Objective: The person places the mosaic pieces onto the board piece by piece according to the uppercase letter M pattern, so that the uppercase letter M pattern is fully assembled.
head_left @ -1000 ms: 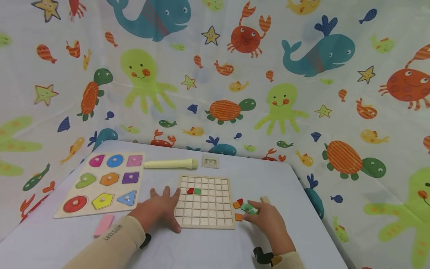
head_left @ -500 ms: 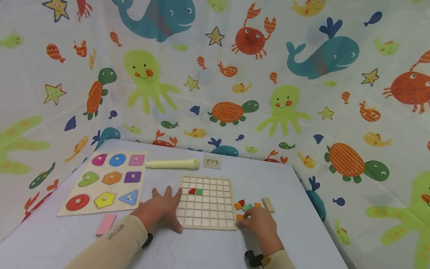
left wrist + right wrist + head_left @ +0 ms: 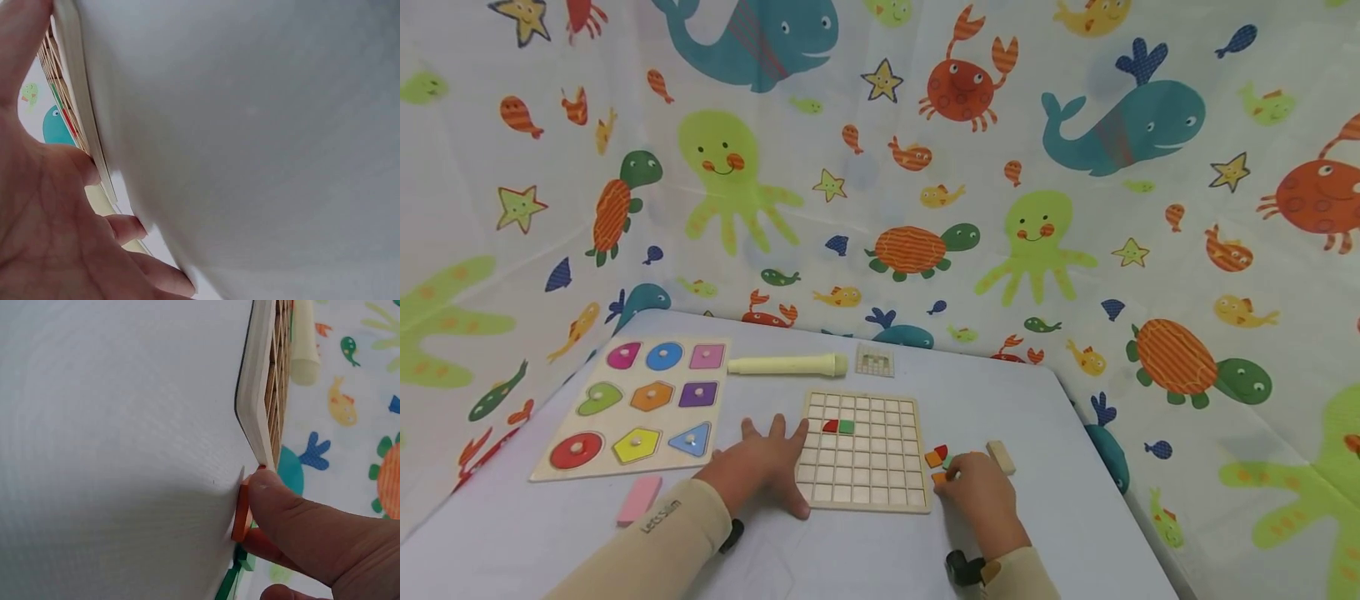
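My left hand lies with fingers spread along the left edge of a wooden grid board, thumb near its lower left corner. A red rounded tile and a green square tile sit side by side in cells at the board's upper left. Just right of the board, my right hand pinches an orange square tile between thumb and finger, low over the table. Close beyond the fingers are a red tile, another orange tile and green tiles, partly hidden by the hand.
A wooden shape puzzle with coloured knobbed pieces lies at the left, a pink block below it. Behind the board are a pale yellow stick and a small pattern card. A wooden block lies beyond the right hand.
My right hand has moved left and down from over the green tiles to the nearer orange tile and now pinches it. My left hand stays at the board's edge.
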`<state>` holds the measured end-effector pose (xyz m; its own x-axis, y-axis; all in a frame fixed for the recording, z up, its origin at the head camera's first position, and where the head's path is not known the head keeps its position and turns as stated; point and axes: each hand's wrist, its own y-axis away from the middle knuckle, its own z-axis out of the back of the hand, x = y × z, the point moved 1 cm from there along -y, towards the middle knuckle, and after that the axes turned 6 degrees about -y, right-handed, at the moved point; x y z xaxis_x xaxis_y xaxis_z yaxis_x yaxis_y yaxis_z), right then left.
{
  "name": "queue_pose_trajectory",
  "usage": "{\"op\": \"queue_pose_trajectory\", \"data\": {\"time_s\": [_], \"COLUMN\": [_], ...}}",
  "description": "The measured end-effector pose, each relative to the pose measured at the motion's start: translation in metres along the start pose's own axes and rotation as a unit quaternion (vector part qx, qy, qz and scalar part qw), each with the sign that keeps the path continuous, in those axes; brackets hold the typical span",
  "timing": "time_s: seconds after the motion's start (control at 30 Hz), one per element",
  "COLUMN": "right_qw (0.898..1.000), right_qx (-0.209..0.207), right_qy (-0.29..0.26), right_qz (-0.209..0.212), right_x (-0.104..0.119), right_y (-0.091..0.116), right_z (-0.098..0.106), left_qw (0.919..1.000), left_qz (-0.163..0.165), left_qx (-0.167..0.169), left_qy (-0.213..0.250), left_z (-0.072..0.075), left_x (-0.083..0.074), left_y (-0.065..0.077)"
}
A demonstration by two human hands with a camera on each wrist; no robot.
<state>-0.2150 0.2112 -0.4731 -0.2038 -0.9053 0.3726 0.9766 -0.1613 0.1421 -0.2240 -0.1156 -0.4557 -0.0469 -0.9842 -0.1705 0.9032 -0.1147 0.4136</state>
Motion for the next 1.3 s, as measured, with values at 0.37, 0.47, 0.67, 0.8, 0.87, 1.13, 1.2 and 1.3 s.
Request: {"op": "queue_pose_trajectory", "data": {"time_s": [0.37, 0.47, 0.67, 0.8, 0.87, 1.13, 1.2, 1.3], "right_qw": [0.999, 0.998, 0.998, 0.999, 0.999, 0.998, 0.998, 0.996], "right_qx": [-0.002, 0.003, 0.005, 0.008, 0.006, -0.022, -0.036, -0.053], "right_qy": [-0.011, -0.002, 0.008, -0.021, -0.035, -0.045, -0.048, -0.052], "right_qz": [0.047, 0.060, 0.062, 0.032, 0.025, 0.023, 0.026, 0.045], "right_x": [-0.004, -0.003, -0.004, -0.004, -0.004, 0.003, 0.007, 0.012], "right_y": [-0.004, -0.006, -0.009, -0.009, -0.006, -0.006, -0.008, -0.008], "right_z": [0.000, -0.002, -0.005, -0.004, -0.003, 0.001, 0.004, 0.004], "left_qw": [1.0000, 0.9999, 0.9999, 0.9999, 0.9998, 0.9999, 0.9999, 0.9999], "left_qz": [-0.004, -0.003, -0.006, -0.004, -0.003, -0.006, -0.007, -0.008], "left_qx": [0.001, 0.006, 0.004, 0.007, 0.012, 0.007, 0.003, 0.003], "left_qy": [0.007, 0.014, 0.014, 0.015, 0.017, 0.014, 0.012, 0.013], "left_z": [-0.003, -0.007, -0.011, -0.007, -0.007, -0.007, -0.005, -0.006], "left_x": [0.002, 0.004, 0.006, 0.002, 0.001, 0.001, 0.001, 0.001], "left_y": [-0.006, -0.010, -0.015, -0.012, -0.010, -0.011, -0.011, -0.012]}}
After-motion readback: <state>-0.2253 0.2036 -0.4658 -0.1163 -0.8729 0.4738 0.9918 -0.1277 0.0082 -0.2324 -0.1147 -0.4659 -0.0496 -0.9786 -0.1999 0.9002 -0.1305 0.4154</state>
